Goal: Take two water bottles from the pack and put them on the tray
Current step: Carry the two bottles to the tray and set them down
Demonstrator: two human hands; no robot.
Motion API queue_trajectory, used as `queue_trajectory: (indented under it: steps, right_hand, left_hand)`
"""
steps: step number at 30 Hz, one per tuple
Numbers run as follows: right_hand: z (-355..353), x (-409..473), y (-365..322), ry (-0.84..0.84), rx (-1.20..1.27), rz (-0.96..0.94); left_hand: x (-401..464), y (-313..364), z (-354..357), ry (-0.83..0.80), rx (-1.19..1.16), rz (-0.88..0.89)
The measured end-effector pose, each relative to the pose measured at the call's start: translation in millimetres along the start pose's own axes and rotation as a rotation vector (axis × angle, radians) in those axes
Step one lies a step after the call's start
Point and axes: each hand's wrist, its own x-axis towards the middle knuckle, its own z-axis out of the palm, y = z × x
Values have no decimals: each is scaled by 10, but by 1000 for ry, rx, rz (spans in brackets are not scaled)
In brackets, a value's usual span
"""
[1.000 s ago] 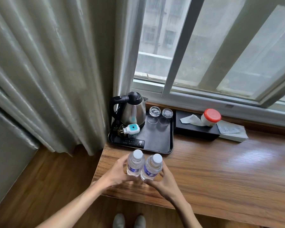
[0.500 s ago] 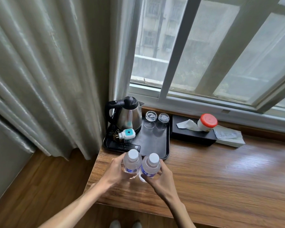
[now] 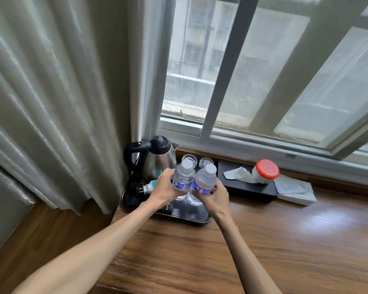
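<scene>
In the head view, the left hand (image 3: 165, 187) is clamping one water bottle (image 3: 183, 177) and the right hand (image 3: 216, 196) the other bottle (image 3: 204, 181), side by side and touching. Both are standing nearly upright, caps tipping slightly away, hovering directly over the tray (image 3: 200, 219) on the counter (image 3: 263, 240), just in front of the kettle (image 3: 157, 158), so the tray floor is lying straight below each grip.

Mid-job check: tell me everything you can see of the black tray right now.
The tray is black, rectangular, with a low raised rim and a glossy, plastic-looking surface. It sits flat at the wooden counter's left end, beside the curtain. On it stand a steel kettle at back left and two glasses at the back; a plug lies at its left. The left hand and right hand hold two water bottles over its middle; whether their bases touch it cannot be told.
</scene>
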Motion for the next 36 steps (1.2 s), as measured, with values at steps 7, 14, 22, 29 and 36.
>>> queue_trajectory:
  steps: [7,14,22,29,36]
  right_hand:
    - [33,310,278,-25,15,50]
    - [59,357,350,-47,-13,10]
    - [51,296,480,-116,37,40]
    - [82,326,552,-114,-4,83]
    - [56,327,581,-125,-30,61]
  left_hand:
    - [263,-148,247,12,41,-58]
    - [269,-266,345,37,-40,-80]
    - [262,-308,351,-51,-179,-110]
    - [282,-362,340,-83,-177,-122]
    - [264,-430,310,-115,-159,-105]
